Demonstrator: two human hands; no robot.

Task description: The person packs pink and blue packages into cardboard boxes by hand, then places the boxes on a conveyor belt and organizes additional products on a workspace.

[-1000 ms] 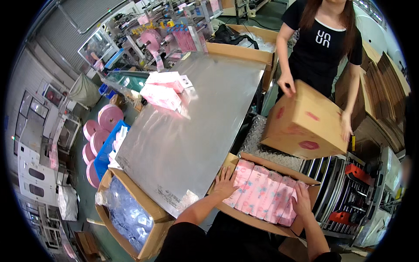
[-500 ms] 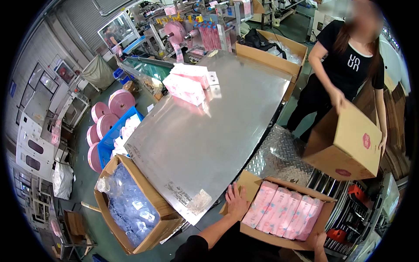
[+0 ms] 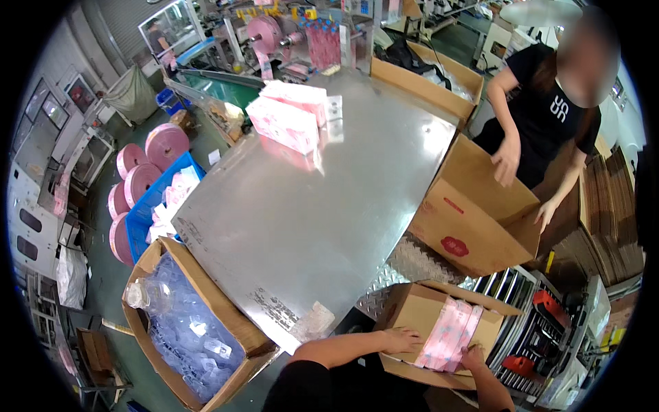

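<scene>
At the lower right is a cardboard carton (image 3: pixel 439 379) whose left flap (image 3: pixel 406 310) and right flap (image 3: pixel 486 331) lie folded inward. Between them shows a strip of pink printed packs (image 3: pixel 449 335). My left hand (image 3: pixel 401 340) rests flat on the left flap with its fingers stretched. By the lower edge of the right flap, my right hand (image 3: pixel 473 358) touches the flap and the packs beside it, fingers extended; some of them are partly hidden.
Across from me a co-worker (image 3: pixel 542 103) stands behind a larger open carton (image 3: pixel 473 226). A metal table (image 3: pixel 309 213) carries pink-white packs (image 3: pixel 285 123). At the left are a carton of clear plastic bags (image 3: pixel 195 329), a blue crate (image 3: pixel 141 213) and pink rolls (image 3: pixel 141 182). Conveyor rollers (image 3: pixel 504 295) run right.
Both flaps have come down over the packs. My left hand moved right onto the left flap, and my right hand moved inward. The co-worker's carton shifted left and was set down; their hands came off it.
</scene>
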